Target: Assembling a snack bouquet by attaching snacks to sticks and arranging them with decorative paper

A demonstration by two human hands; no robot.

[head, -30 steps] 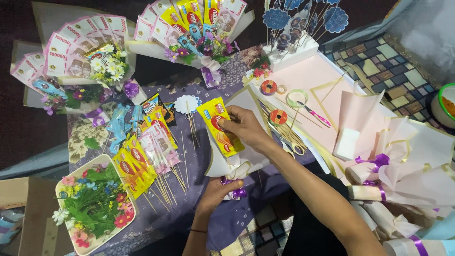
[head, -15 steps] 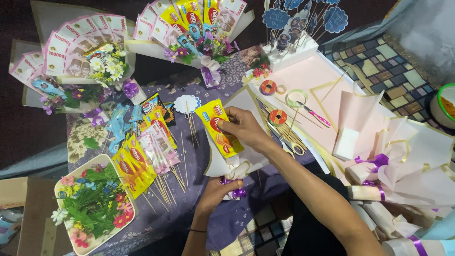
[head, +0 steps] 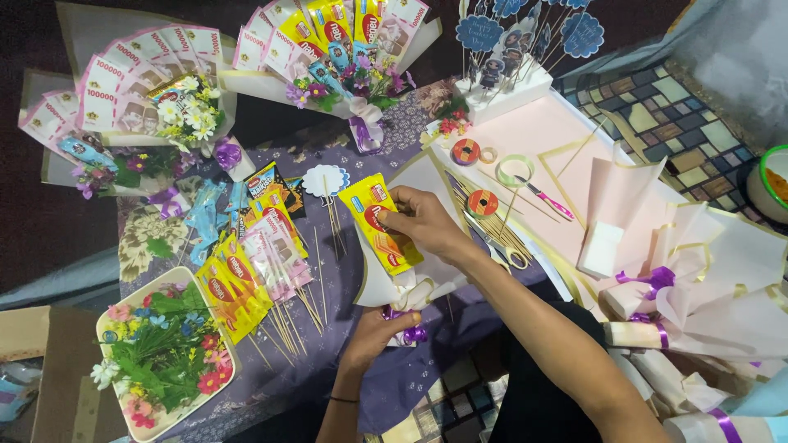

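Note:
My right hand (head: 424, 223) presses a yellow snack packet (head: 379, 223) onto a cream paper wrap (head: 414, 176) that fans out on the purple cloth. My left hand (head: 373, 330) grips the gathered bottom of that wrap, where a purple ribbon (head: 413, 334) is tied. To the left lie more yellow and pink snack packets on wooden skewers (head: 250, 275). A round white scalloped tag on a stick (head: 325, 181) lies just left of the held packet.
Two finished bouquets of banknotes, snacks and flowers (head: 131, 82) (head: 345, 41) lie at the back. A tray of artificial flowers (head: 160, 357) sits front left. Scissors (head: 497, 246), tape rolls (head: 466, 151), a pink cutter (head: 543, 197) and pink paper sheets (head: 632, 197) lie to the right.
My right hand has shifted the yellow packet slightly on the wrap. My left hand stays at the ribbon.

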